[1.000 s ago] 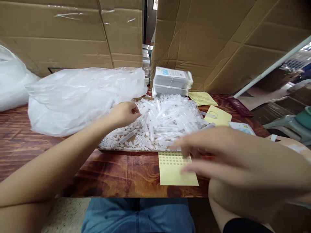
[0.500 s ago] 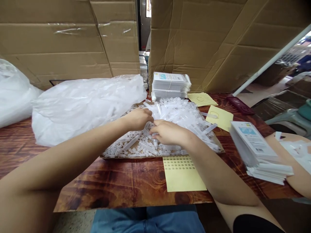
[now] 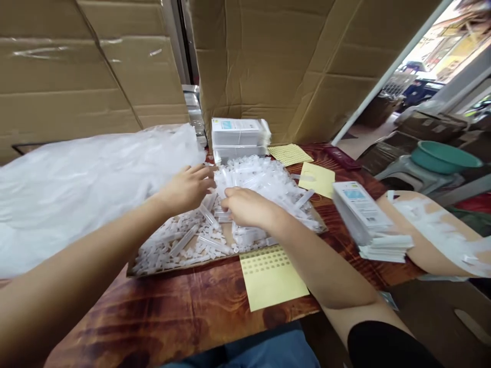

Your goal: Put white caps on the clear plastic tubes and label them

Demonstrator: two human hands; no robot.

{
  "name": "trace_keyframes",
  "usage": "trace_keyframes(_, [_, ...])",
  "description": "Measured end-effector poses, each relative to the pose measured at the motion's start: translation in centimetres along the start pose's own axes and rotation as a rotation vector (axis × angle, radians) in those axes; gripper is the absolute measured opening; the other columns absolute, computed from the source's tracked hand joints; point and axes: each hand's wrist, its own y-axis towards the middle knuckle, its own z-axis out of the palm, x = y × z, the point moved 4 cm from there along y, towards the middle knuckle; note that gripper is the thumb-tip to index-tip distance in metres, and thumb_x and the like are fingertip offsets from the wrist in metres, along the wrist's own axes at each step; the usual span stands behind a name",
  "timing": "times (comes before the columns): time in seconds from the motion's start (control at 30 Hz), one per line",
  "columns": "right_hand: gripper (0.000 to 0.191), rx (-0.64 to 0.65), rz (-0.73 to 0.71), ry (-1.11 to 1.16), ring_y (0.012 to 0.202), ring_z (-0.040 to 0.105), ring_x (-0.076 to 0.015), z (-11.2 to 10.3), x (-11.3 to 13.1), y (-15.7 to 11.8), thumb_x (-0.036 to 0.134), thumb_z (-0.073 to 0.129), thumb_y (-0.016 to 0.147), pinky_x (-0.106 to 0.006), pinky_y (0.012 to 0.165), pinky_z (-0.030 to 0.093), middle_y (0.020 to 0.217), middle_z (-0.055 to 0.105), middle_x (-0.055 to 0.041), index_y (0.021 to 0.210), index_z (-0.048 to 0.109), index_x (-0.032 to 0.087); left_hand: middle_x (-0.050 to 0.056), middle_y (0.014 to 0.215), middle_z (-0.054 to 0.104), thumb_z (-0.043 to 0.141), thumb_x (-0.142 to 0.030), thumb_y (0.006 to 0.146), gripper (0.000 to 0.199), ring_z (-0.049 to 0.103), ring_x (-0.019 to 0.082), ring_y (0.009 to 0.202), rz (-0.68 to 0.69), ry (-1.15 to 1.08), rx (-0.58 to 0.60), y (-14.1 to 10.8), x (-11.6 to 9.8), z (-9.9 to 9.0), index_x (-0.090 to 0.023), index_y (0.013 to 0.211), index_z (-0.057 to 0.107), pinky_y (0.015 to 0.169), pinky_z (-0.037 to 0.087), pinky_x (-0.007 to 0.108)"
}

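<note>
A shallow cardboard tray (image 3: 180,268) on the wooden table holds small white plastic pieces (image 3: 161,245) at its left and a heap of clear tubes (image 3: 261,171) at its right. Over the middle of the tray is my left hand (image 3: 190,188), its fingers spread above the pieces and tubes with nothing seen in them. Just to its right, my right hand (image 3: 245,205) has its fingers curled together at the edge of the heap. What they hold, if anything, is hidden. The two hands are slightly apart.
Large white plastic bag (image 3: 84,189) at left. Behind the tray stands a bundle of printed cards (image 3: 240,135). Yellow sticker sheets (image 3: 274,281) lie in front and behind right. More cards (image 3: 360,209) and a tan board with white pieces (image 3: 433,225) are at the right. Cardboard walls (image 3: 264,66) rise behind.
The view has turned to the right, so the table's things appear further left. My hands have moved slightly apart, and my left hand's fingers have spread.
</note>
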Motion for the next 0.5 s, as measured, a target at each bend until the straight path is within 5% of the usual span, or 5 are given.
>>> trace_keyframes(0.1, [0.029,-0.051,-0.023,-0.029,0.109,0.063,-0.026,0.1,-0.1,0.1,0.005,0.053,0.093,-0.033,0.086,0.044,0.111,0.067,-0.0138,0.109,0.074,0.015,0.01,0.112,0.072,0.062,-0.033,0.093,0.016,0.063,0.028,0.113,-0.215,-0.351,-0.225,-2.0,-1.1,-3.6,-0.02,0.098,0.07,0.102,0.05,0.047])
trace_keyframes(0.23, [0.026,-0.148,-0.145,0.038,0.104,0.065,-0.0251,0.3,0.3,0.6,0.005,0.053,0.092,-0.034,0.085,0.043,0.109,0.07,-0.0128,0.102,0.075,0.013,0.009,0.118,0.073,0.072,-0.044,0.087,0.024,0.068,0.028,0.112,-0.58,-0.975,-0.417,-5.9,-4.0,-6.6,-0.023,0.091,0.059,0.093,0.058,0.048])
trace_keyframes(0.37, [0.024,-0.174,-0.263,0.188,0.098,0.064,-0.02,0.7,1.3,0.9,0.005,0.053,0.094,-0.031,0.086,0.043,0.105,0.072,-0.0099,0.1,0.075,0.014,0.004,0.09,0.072,0.078,-0.049,0.082,0.035,0.073,0.024,0.086,-0.828,-1.311,-0.542,-9.9,-5.8,-5.6,-0.025,0.091,0.054,0.074,0.064,0.046])
trace_keyframes(0.5, [0.024,-0.169,-0.291,0.193,0.097,0.064,-0.0183,1.5,2.1,1.1,0.006,0.052,0.096,-0.03,0.088,0.044,0.102,0.072,-0.0091,0.1,0.075,0.014,-0.005,0.07,0.052,0.068,-0.054,0.089,0.037,0.045,0.009,0.05,-0.942,-1.075,-0.773,-12.7,-5.1,-2.7,-0.024,0.092,0.046,0.044,0.043,0.024])
